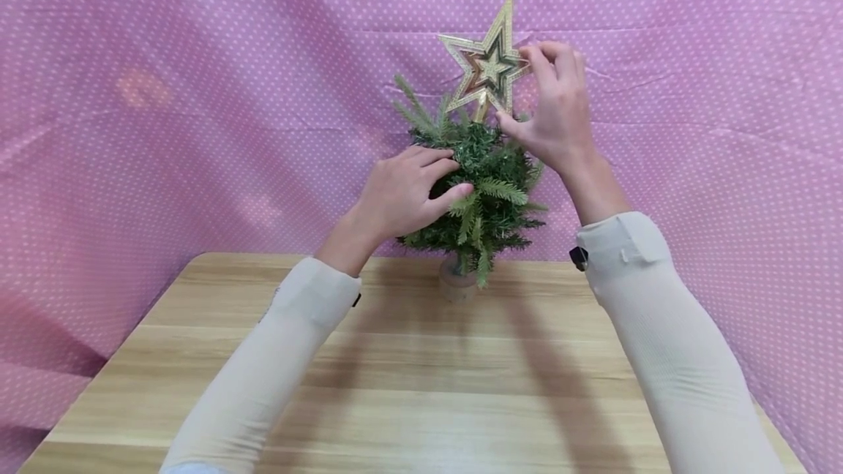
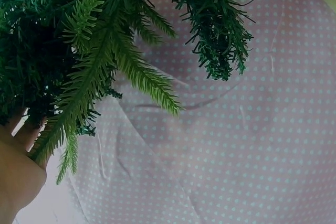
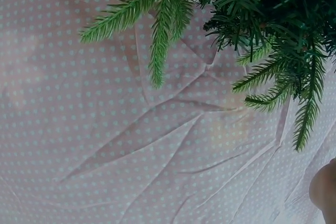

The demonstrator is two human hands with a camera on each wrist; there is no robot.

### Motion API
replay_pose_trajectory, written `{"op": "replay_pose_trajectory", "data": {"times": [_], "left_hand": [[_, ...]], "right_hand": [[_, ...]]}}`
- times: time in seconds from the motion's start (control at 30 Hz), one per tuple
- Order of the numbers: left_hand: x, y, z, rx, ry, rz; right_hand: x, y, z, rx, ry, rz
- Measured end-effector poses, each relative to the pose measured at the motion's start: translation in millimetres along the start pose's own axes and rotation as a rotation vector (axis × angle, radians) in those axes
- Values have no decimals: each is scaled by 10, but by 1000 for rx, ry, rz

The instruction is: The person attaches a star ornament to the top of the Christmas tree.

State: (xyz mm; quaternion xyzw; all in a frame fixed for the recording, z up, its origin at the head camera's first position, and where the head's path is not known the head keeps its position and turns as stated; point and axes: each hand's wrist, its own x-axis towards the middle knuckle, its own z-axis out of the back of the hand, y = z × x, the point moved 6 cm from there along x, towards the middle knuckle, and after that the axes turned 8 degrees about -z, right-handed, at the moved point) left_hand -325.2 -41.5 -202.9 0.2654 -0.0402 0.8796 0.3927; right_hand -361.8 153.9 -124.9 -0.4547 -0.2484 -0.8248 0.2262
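A small artificial Christmas tree stands upright on a round base near the table's back edge. Above its crown is a gold star tree topper, tilted a little, its stem down at the greenery. My right hand pinches the star's right side, thumb low and fingers at the right point. With my left hand I hold the tree's upper left side, fingertips partly hidden among the needles. Green branches fill the upper left wrist view; in the right wrist view, only a bit of hand shows beside the foliage.
A light wood-grain table lies under the tree and my forearms. Right behind it hangs a pink cloth with white dots, creased in places, which also runs along both sides.
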Motion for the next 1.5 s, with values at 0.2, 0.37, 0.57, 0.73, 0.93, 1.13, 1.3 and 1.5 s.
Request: {"op": "replay_pose_trajectory", "data": {"times": [0.2,0.37,0.57,0.73,0.93,1.13,1.3,1.5], "left_hand": [[-4,7,7,-2,-5,4],[-10,13,10,-8,-10,5],[-11,25,27,-21,6,8],[-10,25,50,-36,16,10],[-18,18,86,-69,-22,-15],[-23,28,135,-76,-64,-34],[-38,51,172,-50,-87,-38],[-77,114,222,-54,-112,-2]], "right_hand": [[2,20,2,-13,2,10],[19,41,-8,-24,4,29],[39,76,-6,-33,3,65],[22,74,2,-27,4,57],[4,87,17,-11,-8,72],[-37,63,52,24,-39,85],[-87,-8,105,51,-74,59],[-144,-69,145,58,-107,50]]}}
